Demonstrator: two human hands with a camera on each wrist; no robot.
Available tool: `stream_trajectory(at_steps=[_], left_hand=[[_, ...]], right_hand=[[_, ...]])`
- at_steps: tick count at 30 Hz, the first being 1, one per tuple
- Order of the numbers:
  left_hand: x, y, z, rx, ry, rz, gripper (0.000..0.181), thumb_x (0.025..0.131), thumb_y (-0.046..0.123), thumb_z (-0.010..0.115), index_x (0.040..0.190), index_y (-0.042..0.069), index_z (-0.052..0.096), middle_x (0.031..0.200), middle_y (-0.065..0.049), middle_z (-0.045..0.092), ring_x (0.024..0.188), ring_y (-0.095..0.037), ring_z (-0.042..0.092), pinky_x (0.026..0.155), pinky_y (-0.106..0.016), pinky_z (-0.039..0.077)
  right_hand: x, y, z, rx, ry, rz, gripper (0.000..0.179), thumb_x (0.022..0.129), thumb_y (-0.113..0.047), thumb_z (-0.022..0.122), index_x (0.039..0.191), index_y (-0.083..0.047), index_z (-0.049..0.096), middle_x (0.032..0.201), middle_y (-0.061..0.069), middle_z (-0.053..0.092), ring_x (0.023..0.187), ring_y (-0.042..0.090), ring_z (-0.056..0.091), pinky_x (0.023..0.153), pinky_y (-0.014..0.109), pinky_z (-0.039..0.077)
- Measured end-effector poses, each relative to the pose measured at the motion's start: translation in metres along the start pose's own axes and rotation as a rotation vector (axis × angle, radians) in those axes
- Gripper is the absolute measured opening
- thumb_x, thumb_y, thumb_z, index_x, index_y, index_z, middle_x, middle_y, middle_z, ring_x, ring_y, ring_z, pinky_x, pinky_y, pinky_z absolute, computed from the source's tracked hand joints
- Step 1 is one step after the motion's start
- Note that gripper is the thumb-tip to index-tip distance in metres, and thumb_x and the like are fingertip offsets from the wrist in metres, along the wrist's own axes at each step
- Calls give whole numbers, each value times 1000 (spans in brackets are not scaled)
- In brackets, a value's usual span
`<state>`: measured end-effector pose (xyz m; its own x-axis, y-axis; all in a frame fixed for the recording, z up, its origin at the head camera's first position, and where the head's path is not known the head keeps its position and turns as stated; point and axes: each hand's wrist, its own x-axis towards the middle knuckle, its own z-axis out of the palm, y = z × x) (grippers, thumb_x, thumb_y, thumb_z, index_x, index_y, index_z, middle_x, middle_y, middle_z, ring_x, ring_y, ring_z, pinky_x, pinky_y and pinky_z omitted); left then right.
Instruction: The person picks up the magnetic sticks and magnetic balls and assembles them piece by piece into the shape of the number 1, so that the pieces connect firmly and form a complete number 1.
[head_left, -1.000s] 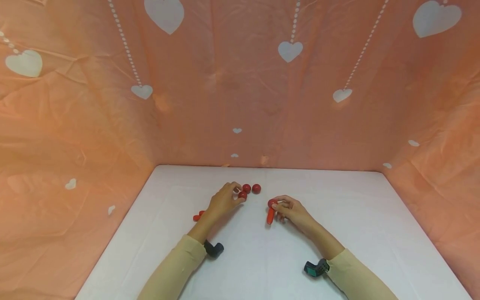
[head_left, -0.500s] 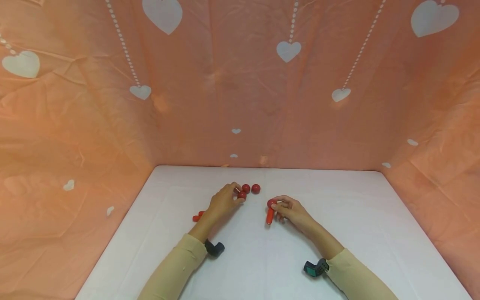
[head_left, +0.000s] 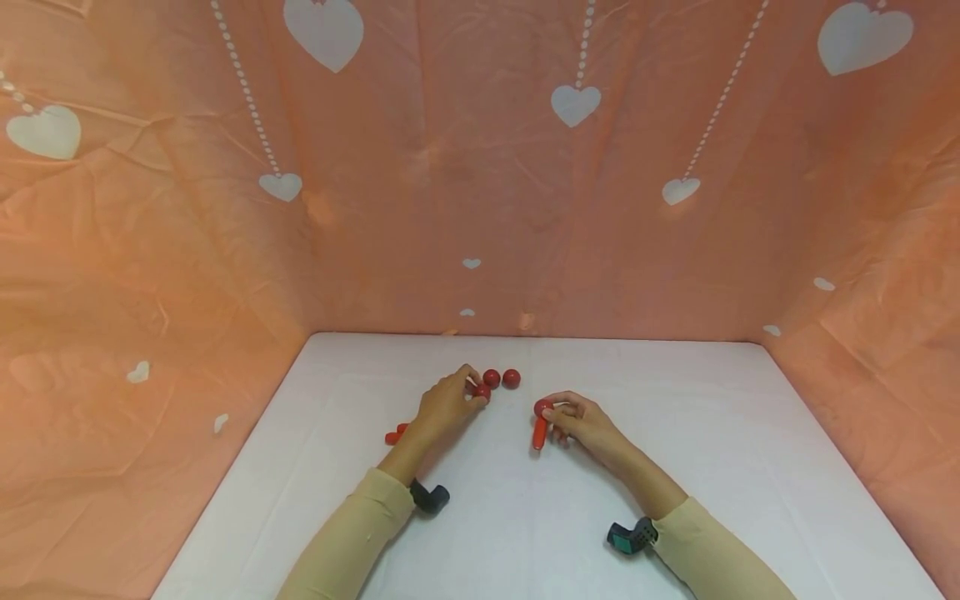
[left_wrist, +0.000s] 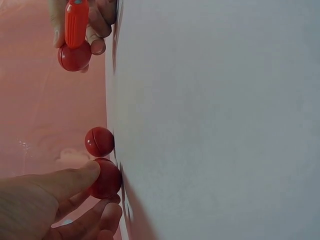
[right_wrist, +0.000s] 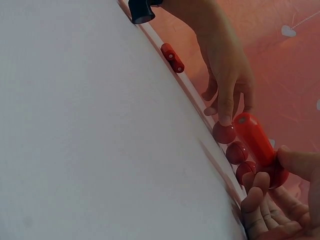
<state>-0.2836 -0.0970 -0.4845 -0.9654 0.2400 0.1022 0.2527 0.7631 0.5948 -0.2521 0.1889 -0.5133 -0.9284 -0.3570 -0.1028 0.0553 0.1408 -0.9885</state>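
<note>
Thumb and fingers of my left hand pinch a red ball close over the white table. Just beyond it are two more red balls, one nearer and one farther right. My right hand holds a red maraca by its round head, thumb on one side and fingers on the other. Its orange-red handle points toward the person in the head view. Left of the left wrist lie short red handles, partly hidden by the forearm; the right wrist view shows two side by side.
The white table is bordered by orange cloth walls printed with white hearts. A dark wrist camera sits on the left forearm, another on the right.
The ball in my left fingers has shifted very slightly left, away from the other two balls. My right hand and the maraca stay in place.
</note>
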Motion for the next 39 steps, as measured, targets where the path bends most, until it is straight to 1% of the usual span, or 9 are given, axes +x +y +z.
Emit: stream_trajectory(at_steps=[6,10,13,18,25,31,34,39], left_hand=[[-1,0,0,-2,-6,0,26,97,21,82,116,15,65,111,-5,77,100,-27,67,88,-49,54],[-3,1,-1,-7,-1,-3,27,96,20,82,117,15,65,111,-5,77,102,-27,68,90,-51,55],[-6,2,-1,-16,-4,-19,30,96,20,83,120,14,65,112,-5,77,104,-28,69,93,-52,55],[-11,5,-2,-37,-22,-51,36,96,23,83,126,13,67,115,-6,75,106,-28,68,96,-52,56],[-17,10,-3,-43,-31,-60,40,95,25,84,131,12,71,123,-7,74,111,-28,68,99,-53,56],[-25,13,-4,-101,-57,-72,37,96,26,83,130,16,71,122,-2,72,104,-23,65,98,-52,54],[-28,15,-5,-103,-68,-58,36,96,27,83,129,17,72,121,-1,72,101,-22,65,97,-51,54],[-30,15,-5,-81,-75,-25,36,96,29,83,128,18,71,118,-2,73,99,-21,66,93,-48,56]], right_hand=[[0,1,0,7,-8,-9,44,106,-24,71,138,3,59,94,2,75,76,15,63,68,24,54],[0,1,0,6,-10,-14,43,106,-24,70,138,3,59,94,2,75,75,15,63,68,24,54],[0,1,0,2,-13,-16,43,106,-24,70,138,3,59,94,1,75,75,15,63,68,24,54],[-1,0,0,9,-17,-20,43,106,-23,70,138,4,59,95,2,75,76,15,63,68,24,54],[0,0,0,7,-18,-15,43,106,-24,70,137,4,59,94,3,74,76,15,63,69,24,55],[0,0,1,-26,-6,-18,42,106,-26,71,135,3,61,90,3,72,75,15,63,68,24,54],[0,0,1,-32,-4,-21,41,106,-25,71,135,3,62,90,3,72,75,15,63,68,25,54],[-1,-1,0,-38,-4,-20,41,106,-26,70,134,2,62,91,5,72,75,16,63,69,25,54]])
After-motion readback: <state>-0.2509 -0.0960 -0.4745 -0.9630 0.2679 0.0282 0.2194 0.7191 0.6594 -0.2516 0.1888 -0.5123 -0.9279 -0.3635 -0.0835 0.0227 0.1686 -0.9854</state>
